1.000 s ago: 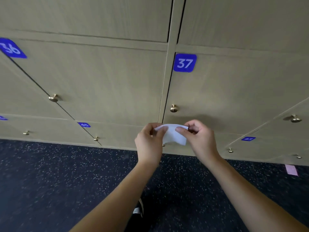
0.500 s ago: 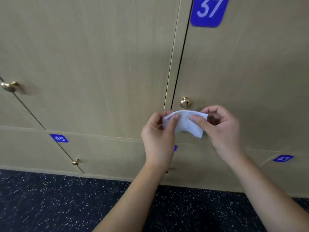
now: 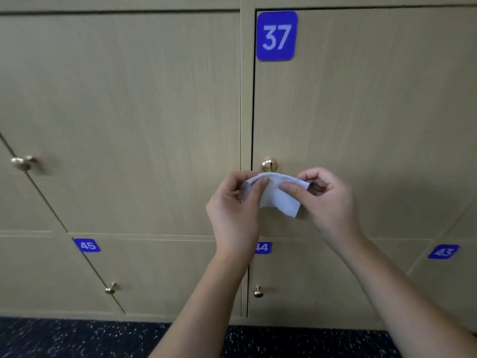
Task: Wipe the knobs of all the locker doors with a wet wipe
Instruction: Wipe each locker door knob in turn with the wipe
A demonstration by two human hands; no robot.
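We see both forearms reaching up from the lower edge toward the locker wall; the left hand [image 3: 236, 210] and the right hand [image 3: 327, 200] are raised side by side, backs toward us, with a white wet wipe [image 3: 277, 193] stretched between them; the left thumb and the curled fingers [image 3: 262, 183] pinch the wipe's left end, while the right thumb [image 3: 290, 188] presses across its front and the right fingers curl behind its right end; the wipe arches at the top and its lower corner hangs loose between the two hands.

Just above the wipe, and apart from it, sits the brass knob [image 3: 269, 164] of the door marked by the blue 37 label [image 3: 276, 36]; we cannot tell how far the wipe stands out from the door face. On the door to the left there is another brass knob [image 3: 23, 162] near the picture's edge. In the lower row, the 45 label [image 3: 87, 245] has a small knob [image 3: 111, 288] below it; the 44 label [image 3: 263, 248] is partly hidden by the left wrist, with its knob [image 3: 258, 292] underneath; the 43 label [image 3: 443, 251] lies far right. A dark speckled floor [image 3: 77, 337] runs along the bottom.
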